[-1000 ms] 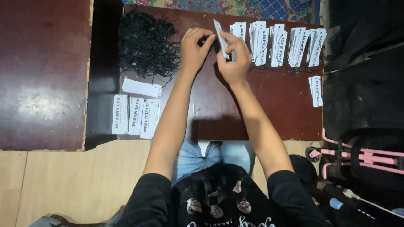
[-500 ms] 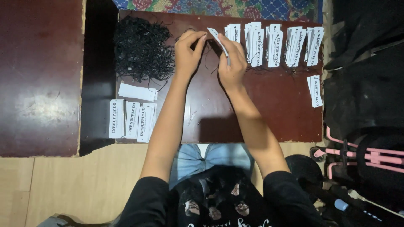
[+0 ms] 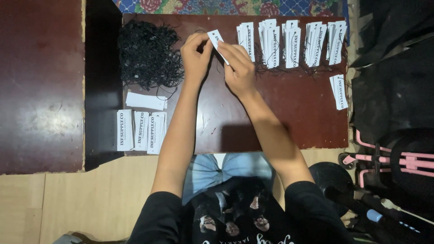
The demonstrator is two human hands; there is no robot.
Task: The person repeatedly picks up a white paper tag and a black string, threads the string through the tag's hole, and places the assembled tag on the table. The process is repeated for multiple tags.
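Observation:
Both my hands are raised together over the far middle of a dark red-brown low table (image 3: 289,117). My right hand (image 3: 239,68) pinches a narrow white paper tag (image 3: 217,43) that tilts up to the left. My left hand (image 3: 195,56) touches the tag's upper end with pinched fingers; a thin black string may be between them, but I cannot make it out. A tangled heap of black strings (image 3: 147,54) lies just left of my left hand. Rows of white tags with strings (image 3: 291,40) lie to the right of my right hand.
Three stacks of white tags (image 3: 141,131) and one loose tag (image 3: 145,100) lie at the table's near left. Another small tag stack (image 3: 339,91) sits at the right edge. A second dark table (image 3: 40,86) stands left; black bags and a pink frame (image 3: 393,160) crowd the right.
My hands have stayed together on the tag, which now tilts more to the left. The view has shifted slightly; the stacks and the string heap have not moved.

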